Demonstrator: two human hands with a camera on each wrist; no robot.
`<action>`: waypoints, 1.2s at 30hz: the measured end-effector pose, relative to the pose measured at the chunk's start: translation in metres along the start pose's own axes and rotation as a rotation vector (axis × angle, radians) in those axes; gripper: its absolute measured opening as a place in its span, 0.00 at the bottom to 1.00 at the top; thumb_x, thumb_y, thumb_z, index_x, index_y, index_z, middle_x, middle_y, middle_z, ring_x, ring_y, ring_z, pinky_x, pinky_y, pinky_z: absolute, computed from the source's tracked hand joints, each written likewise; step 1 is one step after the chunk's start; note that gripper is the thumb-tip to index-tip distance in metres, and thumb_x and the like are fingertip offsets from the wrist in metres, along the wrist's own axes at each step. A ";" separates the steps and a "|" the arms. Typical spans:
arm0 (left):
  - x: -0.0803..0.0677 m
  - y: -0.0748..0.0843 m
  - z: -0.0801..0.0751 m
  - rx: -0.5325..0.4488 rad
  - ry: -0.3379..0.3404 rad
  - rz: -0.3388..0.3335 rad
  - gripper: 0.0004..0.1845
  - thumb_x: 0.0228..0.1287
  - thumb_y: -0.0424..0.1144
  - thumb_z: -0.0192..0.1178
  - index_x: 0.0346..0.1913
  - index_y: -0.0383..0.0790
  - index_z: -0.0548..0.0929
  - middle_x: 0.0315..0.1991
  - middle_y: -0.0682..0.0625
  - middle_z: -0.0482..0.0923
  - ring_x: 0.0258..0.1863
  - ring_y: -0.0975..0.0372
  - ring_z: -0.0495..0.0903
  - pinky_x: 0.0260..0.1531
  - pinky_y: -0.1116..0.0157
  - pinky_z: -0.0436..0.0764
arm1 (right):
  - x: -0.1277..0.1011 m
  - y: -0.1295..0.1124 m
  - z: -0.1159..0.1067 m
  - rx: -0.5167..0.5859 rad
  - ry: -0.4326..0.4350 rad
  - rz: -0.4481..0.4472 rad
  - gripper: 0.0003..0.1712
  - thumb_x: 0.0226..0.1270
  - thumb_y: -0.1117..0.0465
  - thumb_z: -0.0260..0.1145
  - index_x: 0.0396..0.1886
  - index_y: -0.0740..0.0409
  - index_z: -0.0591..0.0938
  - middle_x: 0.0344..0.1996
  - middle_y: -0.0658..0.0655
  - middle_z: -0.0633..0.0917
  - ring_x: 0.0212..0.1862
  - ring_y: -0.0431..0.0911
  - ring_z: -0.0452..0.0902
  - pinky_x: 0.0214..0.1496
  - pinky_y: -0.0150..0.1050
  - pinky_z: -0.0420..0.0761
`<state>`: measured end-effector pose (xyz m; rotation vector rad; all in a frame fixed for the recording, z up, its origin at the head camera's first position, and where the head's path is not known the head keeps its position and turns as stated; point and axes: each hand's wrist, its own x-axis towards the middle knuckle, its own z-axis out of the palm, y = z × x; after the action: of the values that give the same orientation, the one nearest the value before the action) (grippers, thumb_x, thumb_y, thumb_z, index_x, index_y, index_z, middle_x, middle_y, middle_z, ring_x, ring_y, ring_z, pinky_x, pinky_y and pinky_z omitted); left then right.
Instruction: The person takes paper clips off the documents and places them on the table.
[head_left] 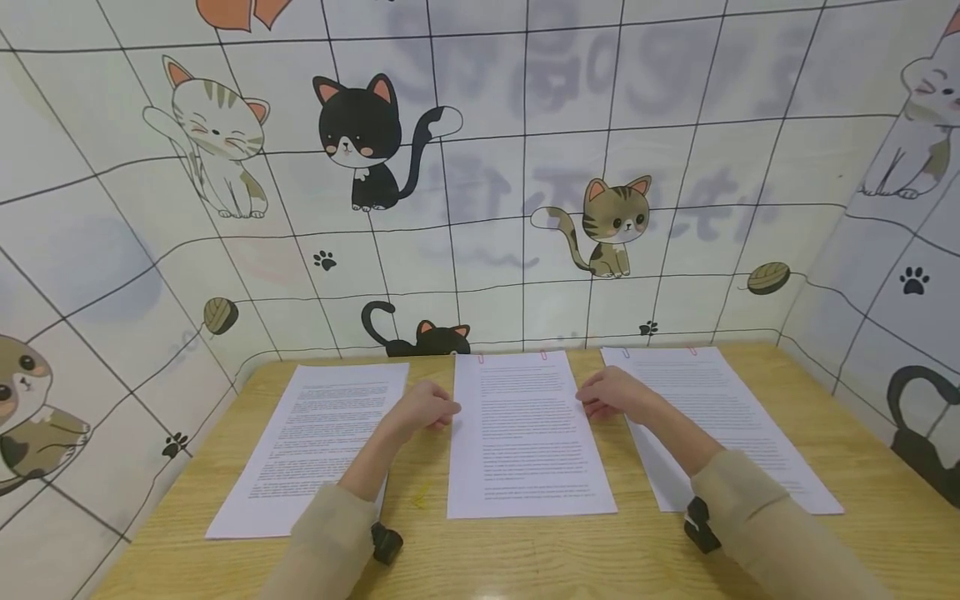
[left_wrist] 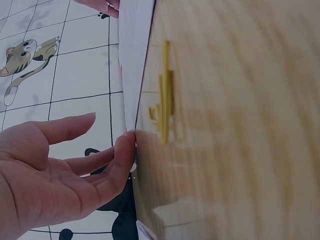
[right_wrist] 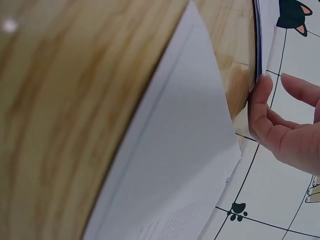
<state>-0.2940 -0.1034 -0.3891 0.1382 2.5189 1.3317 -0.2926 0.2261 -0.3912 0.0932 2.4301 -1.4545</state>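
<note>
A stack of printed paper (head_left: 517,442) lies on the wooden table between both hands. Two pinkish paper clips (head_left: 543,355) sit on its far edge. My left hand (head_left: 427,406) is at the stack's left edge; in the left wrist view its fingertips (left_wrist: 127,140) touch the paper's side, thumb held apart. On the opposite side, my right hand (head_left: 609,392) has its fingertips (right_wrist: 261,87) against the right edge, the thumb likewise away from the fingers. Neither hand grips the stack.
Another printed stack (head_left: 322,433) lies at the left, partly behind the left forearm. At the right is a clipped stack (head_left: 720,425), crossed by the right forearm. Small thin yellow pieces (head_left: 420,497) rest on the table (head_left: 525,558). A cat-patterned cloth (head_left: 495,208) hangs behind.
</note>
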 end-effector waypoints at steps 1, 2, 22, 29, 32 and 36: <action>0.000 0.000 0.000 0.000 0.002 -0.010 0.10 0.67 0.33 0.64 0.44 0.27 0.82 0.32 0.44 0.82 0.28 0.60 0.79 0.35 0.66 0.80 | 0.001 0.000 0.000 -0.001 -0.003 0.002 0.21 0.71 0.68 0.62 0.57 0.81 0.75 0.33 0.60 0.83 0.30 0.42 0.81 0.36 0.34 0.85; 0.001 0.000 0.001 -0.001 0.005 -0.019 0.12 0.67 0.33 0.64 0.47 0.26 0.82 0.33 0.43 0.82 0.29 0.60 0.80 0.36 0.66 0.80 | 0.001 0.000 0.000 -0.004 -0.005 0.005 0.21 0.71 0.68 0.63 0.57 0.81 0.76 0.33 0.60 0.83 0.30 0.42 0.81 0.36 0.34 0.84; 0.006 0.002 0.002 -0.083 -0.023 -0.062 0.18 0.68 0.33 0.63 0.57 0.26 0.79 0.36 0.43 0.82 0.29 0.62 0.80 0.31 0.70 0.80 | 0.005 -0.002 -0.004 -0.033 0.008 -0.016 0.21 0.68 0.69 0.65 0.56 0.77 0.76 0.23 0.52 0.79 0.22 0.38 0.72 0.26 0.28 0.71; 0.007 0.002 0.002 -0.114 -0.037 -0.066 0.17 0.67 0.31 0.63 0.55 0.26 0.76 0.36 0.42 0.83 0.30 0.60 0.83 0.31 0.69 0.81 | -0.002 -0.007 0.002 -0.105 0.036 -0.085 0.15 0.64 0.71 0.62 0.49 0.74 0.77 0.17 0.53 0.76 0.20 0.40 0.70 0.23 0.30 0.70; 0.008 0.001 0.003 -0.121 -0.031 -0.061 0.19 0.65 0.29 0.64 0.56 0.25 0.75 0.35 0.43 0.83 0.29 0.61 0.83 0.31 0.68 0.81 | -0.004 -0.008 0.004 -0.134 0.029 -0.127 0.14 0.66 0.72 0.61 0.50 0.74 0.75 0.16 0.53 0.75 0.19 0.40 0.69 0.23 0.30 0.69; 0.009 0.000 0.004 -0.125 -0.013 -0.055 0.23 0.63 0.28 0.64 0.59 0.24 0.73 0.36 0.42 0.82 0.29 0.60 0.82 0.32 0.68 0.81 | -0.004 -0.008 0.004 -0.136 0.037 -0.170 0.16 0.70 0.72 0.60 0.55 0.72 0.73 0.16 0.54 0.75 0.19 0.41 0.70 0.24 0.32 0.69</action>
<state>-0.3019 -0.0984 -0.3932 0.0512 2.4028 1.4563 -0.2896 0.2194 -0.3848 -0.1201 2.6137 -1.3601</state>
